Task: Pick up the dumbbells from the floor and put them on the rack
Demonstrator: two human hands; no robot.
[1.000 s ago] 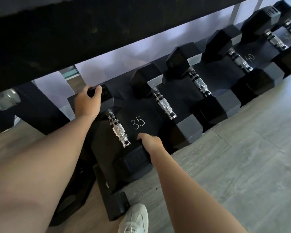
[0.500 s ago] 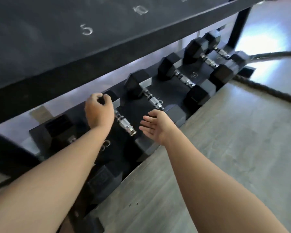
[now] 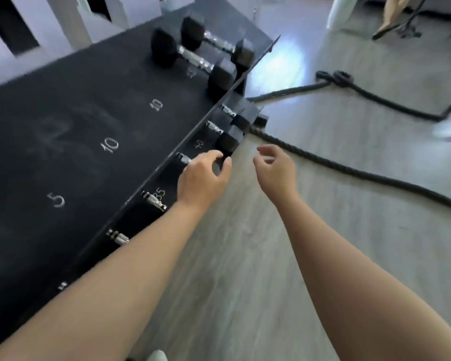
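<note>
The black dumbbell rack (image 3: pixel 89 121) fills the left, its top shelf marked 5, 10, 10. Two black hex dumbbells (image 3: pixel 193 56) lie at that shelf's far end. On the lower shelf, marked 35 and 40, several dumbbells show as chrome handles (image 3: pixel 153 200) and black heads (image 3: pixel 228 140) past the top shelf's edge. My left hand (image 3: pixel 202 177) hovers in front of the lower shelf with curled fingers and holds nothing. My right hand (image 3: pixel 275 169) hangs over the floor beside it, fingers loosely apart and empty. I see no dumbbell on the floor.
A thick black battle rope (image 3: pixel 349 165) snakes over the grey wood floor (image 3: pixel 245 256) from the rack's foot to the right, knotted at the far end (image 3: pixel 335 78). A person's leg (image 3: pixel 391 11) and a stand are at the top right. My white shoe tip (image 3: pixel 156 356) shows at the bottom.
Both hands let go of the 35 dumbbell on the lower shelf and drew back. My view rose and swung right, so the top shelf and floor now show.
</note>
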